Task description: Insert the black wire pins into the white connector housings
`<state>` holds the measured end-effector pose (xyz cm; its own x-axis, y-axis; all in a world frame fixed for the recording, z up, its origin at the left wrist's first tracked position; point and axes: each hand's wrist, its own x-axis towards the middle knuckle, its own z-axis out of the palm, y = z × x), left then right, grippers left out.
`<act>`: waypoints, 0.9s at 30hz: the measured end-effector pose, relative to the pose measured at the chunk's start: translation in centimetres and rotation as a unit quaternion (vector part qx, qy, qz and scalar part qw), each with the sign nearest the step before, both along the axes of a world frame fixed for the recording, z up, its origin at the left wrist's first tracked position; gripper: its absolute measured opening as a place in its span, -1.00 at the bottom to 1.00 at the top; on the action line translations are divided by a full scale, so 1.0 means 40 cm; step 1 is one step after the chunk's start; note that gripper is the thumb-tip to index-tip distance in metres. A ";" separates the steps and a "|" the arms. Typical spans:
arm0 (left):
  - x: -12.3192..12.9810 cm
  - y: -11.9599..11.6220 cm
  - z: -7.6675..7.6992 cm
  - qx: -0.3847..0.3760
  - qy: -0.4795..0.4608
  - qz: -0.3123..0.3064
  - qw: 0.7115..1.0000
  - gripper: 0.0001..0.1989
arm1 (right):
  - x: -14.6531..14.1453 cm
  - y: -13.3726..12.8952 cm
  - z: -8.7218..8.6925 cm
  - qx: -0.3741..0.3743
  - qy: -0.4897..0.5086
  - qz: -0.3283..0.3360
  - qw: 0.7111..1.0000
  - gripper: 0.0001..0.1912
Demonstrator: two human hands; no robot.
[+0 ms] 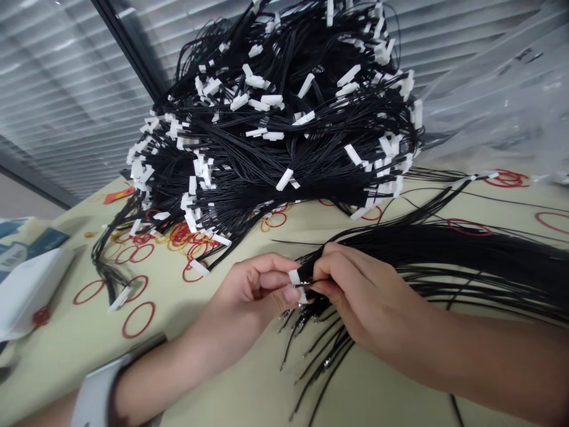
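Near the middle, my left hand [262,290] pinches a small white connector [303,295] between thumb and fingers. A second white piece [294,277] shows just above it, by the fingertips. My right hand [355,287] is closed on thin black wires, its thumb and forefinger close to the connector. Below both hands, loose black wire ends [326,360] with small metal tips fan out toward the lower left. From my right hand a thick bundle of black wires [466,252] runs to the right edge.
A large heap of black cables [284,160] with white connectors fills the back. Red rubber bands [138,320] and yellow ones lie on the pale green table [222,379]. Clear plastic [502,112] is at the back right, a white packet [33,290] at the left.
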<state>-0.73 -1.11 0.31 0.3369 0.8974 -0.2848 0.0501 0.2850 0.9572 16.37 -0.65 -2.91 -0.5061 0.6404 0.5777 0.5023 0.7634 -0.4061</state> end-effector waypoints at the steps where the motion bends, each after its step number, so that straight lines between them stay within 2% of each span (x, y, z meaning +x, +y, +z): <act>1: 0.000 0.000 0.000 0.004 0.002 -0.003 1.000 -0.86 | 0.001 -0.001 0.001 -0.001 0.003 0.002 1.000 -0.85; 6: 0.000 0.003 0.004 0.029 0.025 -0.025 0.999 -0.94 | 0.003 -0.003 0.004 -0.014 0.016 -0.005 1.000 -0.88; 12: -0.001 0.001 0.002 0.029 0.025 -0.033 0.999 -0.92 | 0.009 -0.004 0.001 -0.006 0.025 0.032 0.999 -0.88; 20: -0.017 0.017 -0.004 0.009 -0.027 -0.019 0.999 -0.91 | 0.008 0.000 -0.002 0.020 -0.015 -0.016 1.000 -0.89; 24: -0.016 0.013 -0.004 0.021 -0.010 -0.030 0.999 -0.91 | 0.008 0.002 -0.005 0.055 -0.054 -0.017 0.997 -0.87; 27: -0.014 0.008 0.001 0.041 0.017 -0.043 0.998 -0.92 | 0.008 0.002 -0.008 0.043 -0.040 -0.004 0.998 -0.88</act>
